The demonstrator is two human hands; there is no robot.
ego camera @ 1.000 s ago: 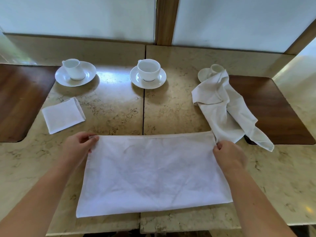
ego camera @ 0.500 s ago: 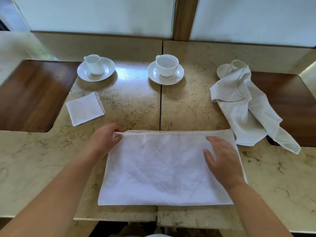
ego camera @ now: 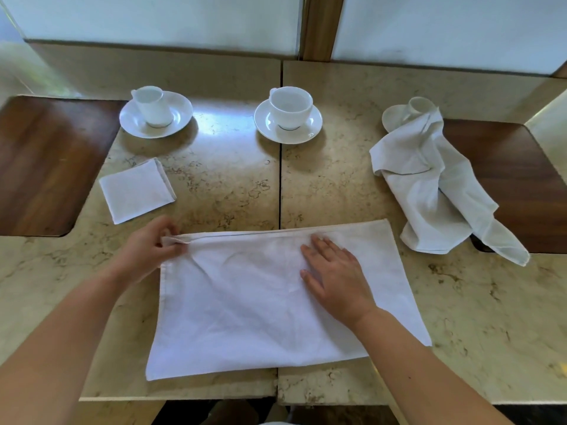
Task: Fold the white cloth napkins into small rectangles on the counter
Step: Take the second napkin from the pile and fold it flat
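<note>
A white napkin [ego camera: 245, 305], folded once into a wide rectangle, lies flat on the marble counter [ego camera: 233, 191] in front of me. My left hand [ego camera: 150, 250] pinches its far left corner, lifting that corner slightly. My right hand [ego camera: 334, 277] lies flat with straight fingers on the right half of the napkin. A small folded napkin [ego camera: 136, 191] rests to the far left. A crumpled, unfolded napkin [ego camera: 435, 191] lies in a heap at the right.
Two white cups on saucers [ego camera: 156, 113] [ego camera: 289, 114] stand at the back. A third cup and saucer [ego camera: 399, 113] is partly covered by the crumpled napkin. Dark wooden insets [ego camera: 40, 167] [ego camera: 521, 185] flank the marble. The counter's front edge is close below the napkin.
My right hand has slid leftwards along the napkin, from the right corner toward its middle, and now lies flat. My left hand has raised its pinched corner a little.
</note>
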